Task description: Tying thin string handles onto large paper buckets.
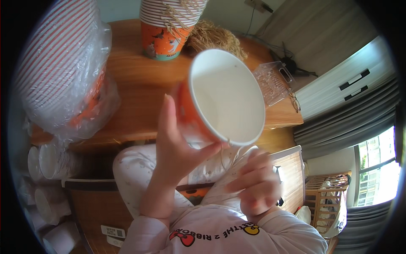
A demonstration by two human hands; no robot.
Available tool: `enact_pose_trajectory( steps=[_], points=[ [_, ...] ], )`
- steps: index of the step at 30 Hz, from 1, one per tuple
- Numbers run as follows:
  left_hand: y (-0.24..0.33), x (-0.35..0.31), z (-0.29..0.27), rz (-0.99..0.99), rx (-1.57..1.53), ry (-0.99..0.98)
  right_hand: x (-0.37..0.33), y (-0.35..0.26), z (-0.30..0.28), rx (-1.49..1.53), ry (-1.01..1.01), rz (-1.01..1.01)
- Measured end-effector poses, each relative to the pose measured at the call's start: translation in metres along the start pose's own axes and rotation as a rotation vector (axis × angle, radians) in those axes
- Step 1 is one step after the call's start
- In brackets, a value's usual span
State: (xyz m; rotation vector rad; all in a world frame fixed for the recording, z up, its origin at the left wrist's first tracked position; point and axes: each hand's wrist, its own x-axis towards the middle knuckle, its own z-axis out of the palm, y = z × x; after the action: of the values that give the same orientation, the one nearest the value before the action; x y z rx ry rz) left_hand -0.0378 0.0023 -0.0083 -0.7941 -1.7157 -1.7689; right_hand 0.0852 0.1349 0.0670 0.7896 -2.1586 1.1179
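Head view, the only one I have. The left grip (174, 155) is closed on a paper bucket (230, 99), thumb by the lower rim and fingers along the orange outside. I find the bucket tilted, its white mouth turned up towards the camera, held above the near edge of the counter (127, 63). A thin cord (221, 158) hangs from its rim towards the right grip (258, 182). The right grip is blurred, fingers curled, just beside the cord; I cannot tell whether it holds it.

Surroundings, as noted: a nested stack of orange buckets (160, 40) stands upright near the far edge, strands of twine draped over its right side. A heap of tan twine (218, 40) lies just to its right. A clear plastic box (268, 82) lies by the right edge, and eyeglasses (295, 102) lie near the near right corner.

Obstructions: a tall stack in clear plastic wrap (59, 59) blocks my sight of the counter's left end. The held bucket hides the middle of the near edge and part of the surface behind it. Below the near left corner, white containers (53, 205) crowd together; their number I cannot establish.
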Motion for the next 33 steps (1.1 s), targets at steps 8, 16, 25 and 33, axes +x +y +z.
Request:
enact_pose_trajectory(
  steps=[8, 16, 25, 33],
  points=[
    [0.017, -0.001, -0.043, 0.014, -0.638, -0.474, 0.000, 0.019, -0.056, -0.287, 0.406, 0.163],
    [-0.007, -0.011, -0.029, -0.195, -1.281, -0.612, -0.017, 0.027, -0.052, 0.251, 0.291, 0.209],
    [0.001, 0.002, -0.042, -0.126, -0.227, 0.090, -0.016, 0.021, -0.051, 0.346, 0.399, 0.354],
    [0.041, 0.006, -0.045, 0.213, -0.365, -0.478, 0.001, 0.018, -0.025, 0.107, 0.458, 0.437]
  ],
)
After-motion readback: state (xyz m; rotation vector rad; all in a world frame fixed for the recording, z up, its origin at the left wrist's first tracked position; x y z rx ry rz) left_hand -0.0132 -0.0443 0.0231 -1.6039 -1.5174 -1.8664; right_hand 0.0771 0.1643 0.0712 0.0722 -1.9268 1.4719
